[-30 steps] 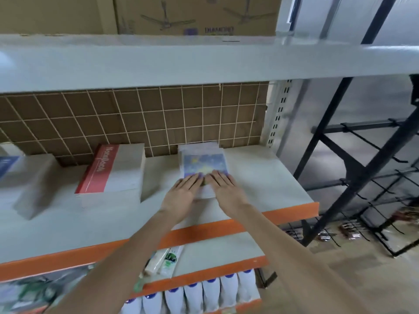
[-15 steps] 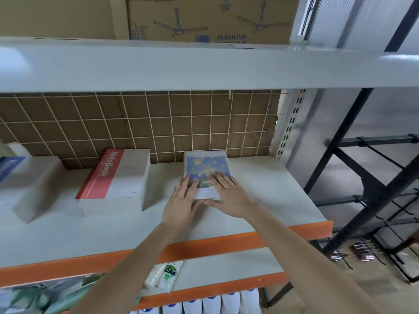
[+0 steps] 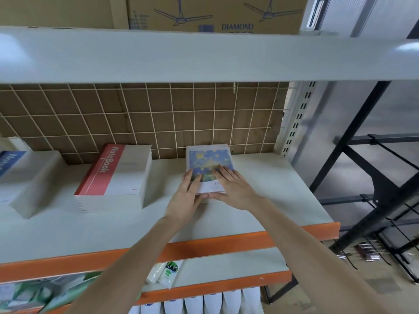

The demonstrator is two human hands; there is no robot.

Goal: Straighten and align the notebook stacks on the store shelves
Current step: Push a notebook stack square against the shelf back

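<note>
Left hand (image 3: 186, 198), right hand (image 3: 235, 189) flat on blue notebook stack (image 3: 209, 163).

blue-yellow notebook stack (image 3: 209, 164) against backboard

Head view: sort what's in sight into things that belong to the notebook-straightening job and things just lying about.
Belongs to the job:
blue-and-yellow notebook stack, under the left hand and right hand
red NoteBook stack
blue notebook stack

Just lying about:
fan cartons on the top shelf
tubes on the lower shelf
white bottles below
</note>
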